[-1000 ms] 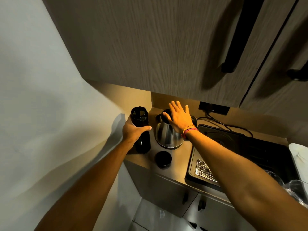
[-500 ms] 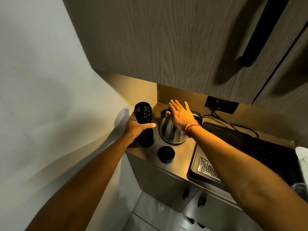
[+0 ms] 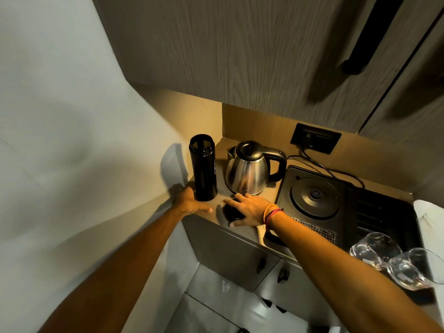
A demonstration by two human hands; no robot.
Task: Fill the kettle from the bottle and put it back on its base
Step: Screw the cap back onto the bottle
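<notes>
**A:** Head view puts your kettle [image 3: 247,170] near the bench's back left corner, off its base [image 3: 313,195], lid down. Your bottle [image 3: 203,168] stands uncapped just left of it.

**B:** And your hands?

**A:** Your left hand [image 3: 189,204] lies flat and open by the bottle's foot, gripping nothing. Your right hand [image 3: 248,209] rests spread over the black cap [image 3: 231,213] at the front edge; whether it grips, I cannot tell.

**B:** Likely you should open the lid first, then steady the kettle's handle and pour slowly.

Bottle [image 3: 203,168] and kettle [image 3: 248,171] stand close (narrow gap between); bare tabletop [image 3: 271,188] separates kettle from base [image 3: 314,197]
</notes>
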